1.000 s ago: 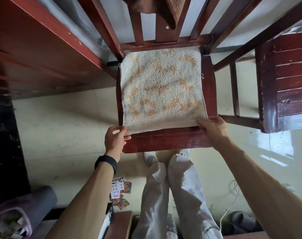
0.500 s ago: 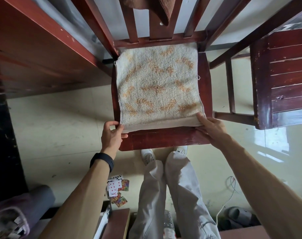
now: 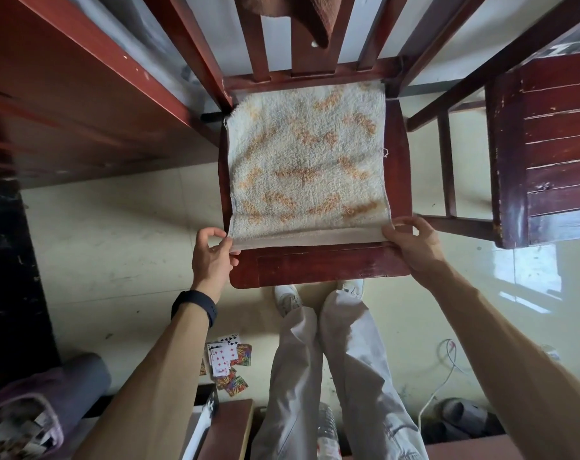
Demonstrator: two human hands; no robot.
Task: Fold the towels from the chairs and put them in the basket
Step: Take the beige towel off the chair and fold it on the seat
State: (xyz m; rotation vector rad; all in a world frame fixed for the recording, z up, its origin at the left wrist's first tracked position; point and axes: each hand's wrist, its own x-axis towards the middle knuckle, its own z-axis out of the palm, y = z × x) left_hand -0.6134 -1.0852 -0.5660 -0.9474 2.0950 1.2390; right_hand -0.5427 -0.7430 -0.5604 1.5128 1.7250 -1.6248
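Towel of cream terry with orange flecks [image 3: 306, 167] lies flat on the red-brown wooden chair seat [image 3: 321, 267], near-edge corners pinched by left hand [image 3: 212, 257] and right hand [image 3: 411, 244]; shallow pinches risk a slipped corner and skewed fold

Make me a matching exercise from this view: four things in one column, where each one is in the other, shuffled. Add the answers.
Things
1. white towel
2. brown towel
3. playing cards
4. black wristband

Places
A. round the left wrist
B. spread on the chair seat
C. scattered on the floor
D. draped over the chair back

Pairs: 1-B, 2-D, 3-C, 4-A
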